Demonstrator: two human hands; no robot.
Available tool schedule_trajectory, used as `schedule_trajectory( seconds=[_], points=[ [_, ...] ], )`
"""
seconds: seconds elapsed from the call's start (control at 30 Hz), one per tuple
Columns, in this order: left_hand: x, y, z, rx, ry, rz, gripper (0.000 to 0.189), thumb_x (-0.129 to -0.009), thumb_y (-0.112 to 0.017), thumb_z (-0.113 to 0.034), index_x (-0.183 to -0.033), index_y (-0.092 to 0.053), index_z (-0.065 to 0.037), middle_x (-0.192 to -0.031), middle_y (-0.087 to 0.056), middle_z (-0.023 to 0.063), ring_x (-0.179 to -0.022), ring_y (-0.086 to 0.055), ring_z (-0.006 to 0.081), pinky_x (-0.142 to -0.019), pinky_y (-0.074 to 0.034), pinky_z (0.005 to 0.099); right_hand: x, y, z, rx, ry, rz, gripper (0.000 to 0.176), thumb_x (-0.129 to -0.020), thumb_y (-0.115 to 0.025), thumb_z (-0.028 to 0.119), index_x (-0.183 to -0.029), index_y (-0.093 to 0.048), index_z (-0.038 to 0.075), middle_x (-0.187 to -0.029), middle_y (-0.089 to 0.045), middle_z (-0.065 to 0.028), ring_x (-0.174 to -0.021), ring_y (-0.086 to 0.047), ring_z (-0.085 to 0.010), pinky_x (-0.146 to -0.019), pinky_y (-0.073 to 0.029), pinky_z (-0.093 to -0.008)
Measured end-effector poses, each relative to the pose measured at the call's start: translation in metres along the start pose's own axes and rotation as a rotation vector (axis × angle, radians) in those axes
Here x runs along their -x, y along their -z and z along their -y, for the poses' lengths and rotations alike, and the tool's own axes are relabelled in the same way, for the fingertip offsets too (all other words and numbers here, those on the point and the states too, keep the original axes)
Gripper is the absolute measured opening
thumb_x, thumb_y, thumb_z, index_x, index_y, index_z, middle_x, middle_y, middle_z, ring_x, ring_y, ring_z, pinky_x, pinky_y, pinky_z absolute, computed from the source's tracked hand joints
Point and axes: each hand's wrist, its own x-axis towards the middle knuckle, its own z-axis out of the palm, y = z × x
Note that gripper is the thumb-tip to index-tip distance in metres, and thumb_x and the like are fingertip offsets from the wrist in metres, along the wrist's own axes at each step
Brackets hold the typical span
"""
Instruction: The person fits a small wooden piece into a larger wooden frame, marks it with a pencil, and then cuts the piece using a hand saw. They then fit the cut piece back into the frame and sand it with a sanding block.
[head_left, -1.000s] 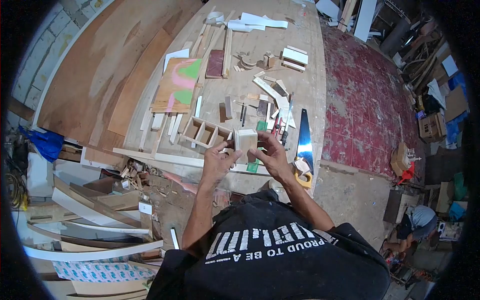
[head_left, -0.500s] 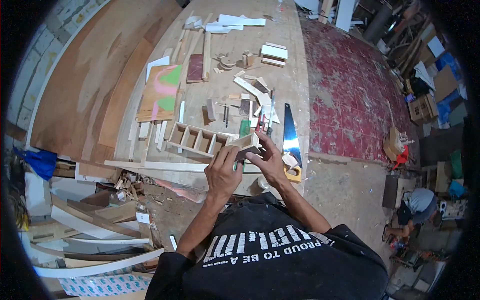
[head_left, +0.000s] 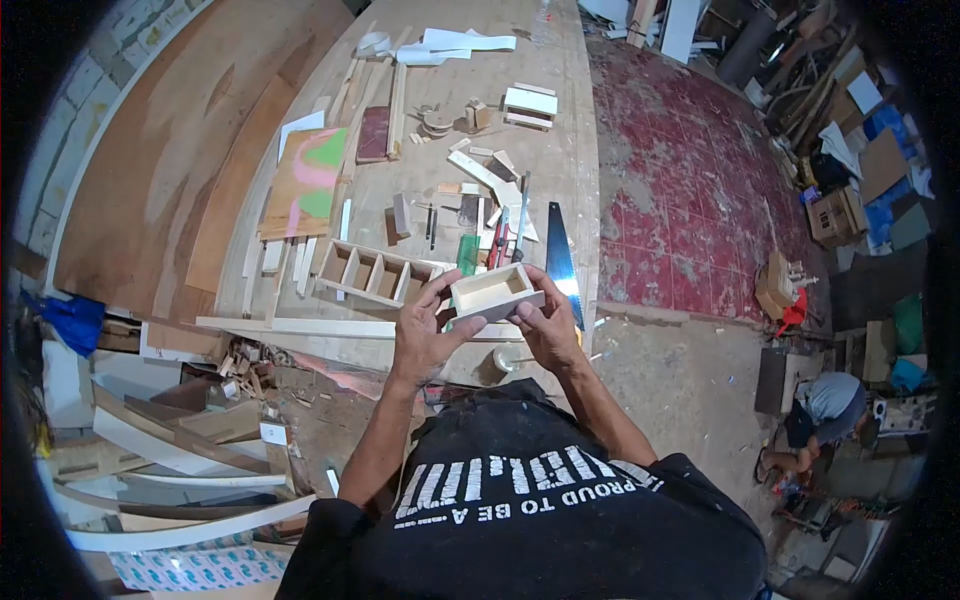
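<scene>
Between my two hands is a small open-topped wooden box (head_left: 500, 308), held level above the table edge with its pale inside facing up. My left hand (head_left: 424, 338) grips its left end, thumb along the near wall. At the right end, my right hand (head_left: 552, 328) clasps the corner with thumb in front and fingers behind. A longer wooden box with dividers (head_left: 362, 294) lies just left of my left hand. Beyond the small box are a green piece (head_left: 467, 254) and a red cutter (head_left: 497, 243). A handsaw (head_left: 563, 250) lies behind my right hand.
Wood offcuts (head_left: 485, 172), dark thin sticks (head_left: 432, 227) and a painted board (head_left: 306, 180) lie on the worktable (head_left: 545, 150). A small tub (head_left: 502, 359) stands at the near edge. Curved timber (head_left: 190, 450) is stacked at lower left. Another person (head_left: 822, 415) crouches at right.
The small box has turned from a tilted pose to open side up. My left hand has shifted from over its near side to its left end. The view has shifted slightly.
</scene>
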Motion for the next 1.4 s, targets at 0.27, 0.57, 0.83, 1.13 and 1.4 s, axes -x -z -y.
schedule_trajectory(
  seconds=[0.27,0.57,0.83,1.13,1.4],
  points=[
    [0.007,0.011,-0.014,0.01,0.236,0.015,0.052,-0.081,-0.079,-0.01,-0.125,-0.056,0.005,-0.111,-0.065,0.013,-0.105,-0.063,0.0177,-0.086,-0.054,0.0288,0.005,-0.016,0.063,1.334,0.62,0.361,0.058,-0.071,-0.085,0.013,-0.123,-0.061,0.003,-0.118,-0.063,-0.011,-0.107,-0.06,-0.0269,-0.09,-0.049,-0.0386],
    [0.017,0.009,-0.022,-0.155,-0.026,0.146,0.046,-0.082,-0.078,-0.005,-0.124,-0.059,0.002,-0.114,-0.063,0.0081,-0.107,-0.061,0.0157,-0.091,-0.054,0.0288,0.016,-0.01,0.06,1.029,0.3,0.299,0.042,-0.078,-0.08,0.013,-0.116,-0.066,0.003,-0.106,-0.07,-0.0138,-0.096,-0.067,-0.0238,-0.086,-0.052,-0.0352],
    [0.017,0.005,-0.025,-0.096,0.042,0.183,0.04,-0.083,-0.077,-0.002,-0.12,-0.061,0.003,-0.109,-0.066,0.0088,-0.099,-0.064,0.0146,-0.085,-0.057,0.0286,0.023,-0.012,0.062,0.777,0.146,0.253,0.037,-0.081,-0.078,0.014,-0.114,-0.068,0.0,-0.108,-0.07,-0.0124,-0.099,-0.066,-0.0201,-0.089,-0.051,-0.0329],
    [0.023,-0.003,-0.025,-0.034,0.025,0.134,0.037,-0.083,-0.077,-0.003,-0.116,-0.064,0.004,-0.1,-0.069,0.0114,-0.089,-0.068,0.0166,-0.075,-0.061,0.0286,0.027,-0.011,0.06,0.787,0.117,0.231,0.037,-0.082,-0.078,0.016,-0.113,-0.068,-0.001,-0.107,-0.07,-0.0129,-0.099,-0.065,-0.0206,-0.089,-0.05,-0.0337],
    [0.026,0.004,-0.018,-0.042,0.016,0.109,0.036,-0.082,-0.077,-0.002,-0.115,-0.065,0.004,-0.099,-0.07,0.0129,-0.087,-0.069,0.0167,-0.073,-0.062,0.03,0.024,-0.012,0.058,0.844,0.098,0.243,0.037,-0.079,-0.08,0.017,-0.111,-0.069,0.0,-0.104,-0.071,-0.0128,-0.096,-0.066,-0.0211,-0.088,-0.051,-0.0336]
  ],
)
